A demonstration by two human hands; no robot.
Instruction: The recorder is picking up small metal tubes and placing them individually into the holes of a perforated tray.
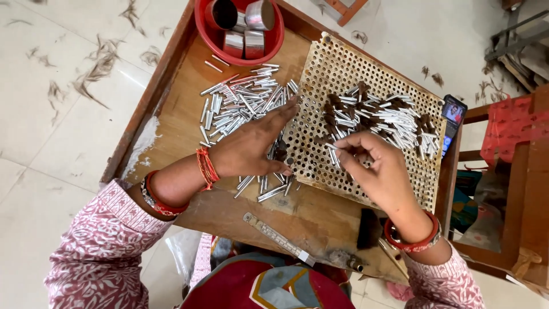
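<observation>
Resting palm-down on the wooden tabletop [189, 109], the left hand [251, 146] covers the near edge of a loose heap of short silver metal tubes [240, 100]; its fingers are spread and flat, stretching right until the fingertips [289, 106] touch the left rim of the pale perforated board [372, 74]. No tube is visibly pinched there, so that grip is apart. The tubes in the heap lie mostly slantwise, their long axes running from lower left to upper right, and a few more poke out below the palm.

Further right, on the board, lies a second pile of silver tubes with dark bristle tufts at one end [377, 114], fanned out with their axes roughly crosswise. The right hand [380, 171] hovers just below this pile, thumb and forefinger drawn together on what looks like one small tufted tube [343, 151], tip pointing left toward the board's holes. This hand is the nearer one to the tufted pile; the left is nearer the plain tubes.
</observation>
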